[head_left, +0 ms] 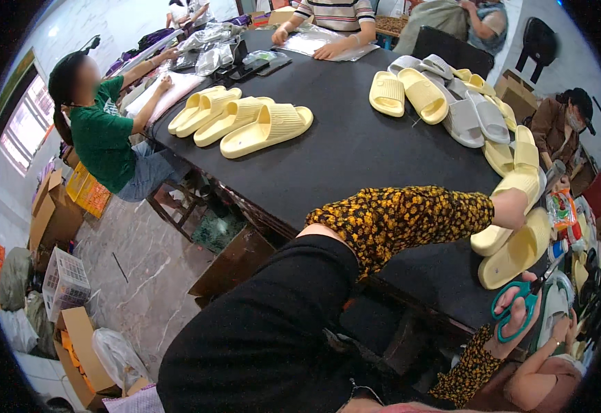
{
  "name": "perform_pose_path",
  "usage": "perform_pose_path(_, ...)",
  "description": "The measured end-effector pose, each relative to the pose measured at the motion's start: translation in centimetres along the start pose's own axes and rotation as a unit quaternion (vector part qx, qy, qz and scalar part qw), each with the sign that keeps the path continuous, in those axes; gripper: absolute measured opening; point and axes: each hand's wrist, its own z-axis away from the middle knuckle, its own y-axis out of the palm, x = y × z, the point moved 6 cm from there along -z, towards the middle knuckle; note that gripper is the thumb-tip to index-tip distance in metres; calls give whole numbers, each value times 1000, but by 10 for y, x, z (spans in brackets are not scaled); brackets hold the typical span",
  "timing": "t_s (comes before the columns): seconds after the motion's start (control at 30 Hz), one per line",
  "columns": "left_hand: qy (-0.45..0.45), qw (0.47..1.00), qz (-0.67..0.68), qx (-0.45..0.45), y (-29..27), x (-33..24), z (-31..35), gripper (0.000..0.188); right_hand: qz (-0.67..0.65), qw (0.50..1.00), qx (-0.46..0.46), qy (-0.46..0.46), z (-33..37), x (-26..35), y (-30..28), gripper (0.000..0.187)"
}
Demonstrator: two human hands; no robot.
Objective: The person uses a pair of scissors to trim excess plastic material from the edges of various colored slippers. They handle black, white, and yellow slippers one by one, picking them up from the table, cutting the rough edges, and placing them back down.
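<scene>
My left hand (pixel 511 208), at the end of a floral sleeve, reaches over the right edge of the black table and is against a pale yellow slipper (pixel 524 155). Its fingers are mostly hidden, so I cannot tell how they are set. Below it lies another yellow slipper (pixel 517 255), next to further yellow ones. In my right hand (pixel 518 313), lower right, is a pair of scissors (pixel 504 304) with teal handles, fingers through the loops and blades pointing up and away.
Yellow slippers (pixel 266 131) stand in a row at the table's (pixel 328 158) left; grey slippers (pixel 489 117) mix with yellow at the right. Co-workers sit left, far and right; one co-worker's arm (pixel 534 375) is near my scissors. Cartons (pixel 56 213) and a white crate (pixel 65 282) stand on the floor.
</scene>
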Motion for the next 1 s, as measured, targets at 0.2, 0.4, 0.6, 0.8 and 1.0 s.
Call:
perform_pose_path(0.2,21,997,-12,67,-55,16,80,27,34,998,-3,61,-3,-28,5,60)
perform_pose_path(0.4,-29,981,-171,-87,-187,111,180,30,54,996,23,72,-14,-30,37,52)
perform_pose_path(0.6,-169,836,-415,-317,-358,223,342,41,75,984,113,114,-24,-24,91,37)
perform_pose_path(0.8,-424,769,-389,-276,-434,302,447,57,74,959,244,124,-33,-33,145,40)
perform_pose_path(1.0,-374,861,-213,-270,-423,332,414,61,117,926,349,83,-29,-31,196,47)
